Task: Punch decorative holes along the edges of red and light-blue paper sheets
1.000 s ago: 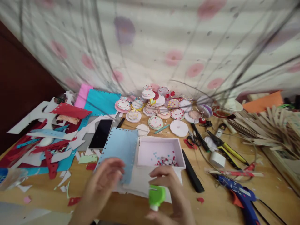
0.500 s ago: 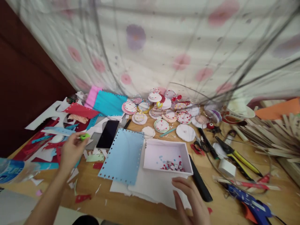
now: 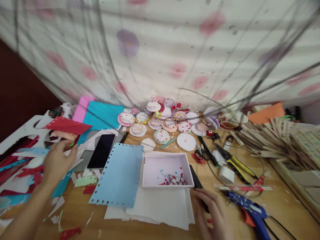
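Note:
My left hand (image 3: pixel 58 160) is over the paper scraps on the left, fingers curled and thumb near the fingertips. A bit of a small bright green object (image 3: pixel 71 144) shows between them; the rest is hidden. On the right, my right hand (image 3: pixel 212 211) is open, thumb and fingers loosely apart, beside the black strip-like object (image 3: pixel 196 178); whether it touches that cannot be seen. A white open box (image 3: pixel 167 186) with tiny red, white and blue paper dots (image 3: pixel 176 180) stands between the hands. Left of it lies a light blue sheet (image 3: pixel 120 176) with punched edges.
A phone (image 3: pixel 102 151) lies left of the blue sheet. Behind are several decorated paper discs (image 3: pixel 162 136). To the right are scissors (image 3: pixel 202 154), yellow-black pliers (image 3: pixel 235 165), a blue glue gun (image 3: pixel 250 208) with its cord, and a pile of thin wooden sticks (image 3: pixel 272 140).
The view has swung to the right. My left hand moved left toward the scraps, and the green object is now mostly hidden by its fingers. My right hand is beside the black strip-like object.

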Motion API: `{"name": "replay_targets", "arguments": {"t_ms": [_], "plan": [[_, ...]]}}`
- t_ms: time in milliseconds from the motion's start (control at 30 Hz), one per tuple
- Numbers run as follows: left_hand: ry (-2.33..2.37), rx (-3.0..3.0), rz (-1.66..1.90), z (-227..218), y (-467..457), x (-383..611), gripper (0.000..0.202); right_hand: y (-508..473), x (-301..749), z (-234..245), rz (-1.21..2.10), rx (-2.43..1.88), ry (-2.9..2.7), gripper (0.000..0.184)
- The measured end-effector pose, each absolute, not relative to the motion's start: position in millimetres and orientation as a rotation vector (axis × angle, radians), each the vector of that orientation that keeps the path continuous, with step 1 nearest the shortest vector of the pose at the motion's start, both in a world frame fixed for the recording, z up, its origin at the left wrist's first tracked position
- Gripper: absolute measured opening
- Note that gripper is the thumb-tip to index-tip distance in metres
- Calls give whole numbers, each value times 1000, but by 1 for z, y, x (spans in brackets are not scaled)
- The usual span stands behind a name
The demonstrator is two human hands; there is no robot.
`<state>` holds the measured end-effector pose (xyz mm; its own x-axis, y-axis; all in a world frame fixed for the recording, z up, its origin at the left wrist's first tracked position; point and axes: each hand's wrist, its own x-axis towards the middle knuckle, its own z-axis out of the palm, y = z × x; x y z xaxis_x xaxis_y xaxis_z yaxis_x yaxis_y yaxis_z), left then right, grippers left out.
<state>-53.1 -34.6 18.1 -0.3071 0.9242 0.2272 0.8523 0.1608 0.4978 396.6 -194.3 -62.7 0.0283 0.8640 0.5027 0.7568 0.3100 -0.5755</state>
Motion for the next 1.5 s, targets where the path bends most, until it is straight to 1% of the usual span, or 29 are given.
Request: {"name": "replay_targets", "arguments": {"t_ms": [33, 133, 200, 267, 400, 567, 733, 933, 1000, 1067, 1133, 1200, 1300, 1367, 1500], "plan": [[2376, 1835, 802, 16, -46, -44, 27, -192, 396, -63, 180, -1468, -1734, 31], [2292, 1839, 609, 5, -84, -14, 29, -184, 393, -60, 289, -1548, -1739, 40], [2244, 1759, 504, -5, -108, 3, 34, -177, 391, -57, 370, -1623, -1781, 41], [2198, 1710, 439, -17, -127, 16, 38, -171, 390, -54, 416, -1659, -1826, 36], [2234, 1604, 375, -35, -142, 34, 46, -161, 388, -49, 393, -1581, -1902, 14], [2304, 1553, 460, -40, -136, 41, 56, -162, 392, -47, 309, -1524, -1881, 14], [2292, 1446, 431, -32, -131, 37, 51, -165, 414, -39, 104, -1663, -1679, 10], [2376, 1468, 483, -17, -137, 31, 32, -131, 431, -34, -66, -1835, -1498, 24], [2420, 1426, 601, -7, -140, 31, 31, -115, 433, -37, -54, -1883, -1484, 27], [2402, 1314, 770, 5, -143, 30, 34, -104, 434, -40, -30, -1917, -1501, 27], [2328, 1193, 870, 15, -144, 28, 39, -101, 433, -39, -42, -1931, -1518, 27], [2240, 1159, 876, 21, -143, 23, 46, -107, 429, -33, -120, -1917, -1504, 30], [2092, 1322, 807, 18, -135, 20, 47, -126, 414, -16, -197, -1759, -1510, 31], [1922, 1509, 694, 13, -125, 28, 41, -140, 399, -6, -75, -1576, -1630, 29], [1445, 1780, 396, 5, -97, 64, 29, -152, 368, -3, 199, -1385, -2022, 42]]}}
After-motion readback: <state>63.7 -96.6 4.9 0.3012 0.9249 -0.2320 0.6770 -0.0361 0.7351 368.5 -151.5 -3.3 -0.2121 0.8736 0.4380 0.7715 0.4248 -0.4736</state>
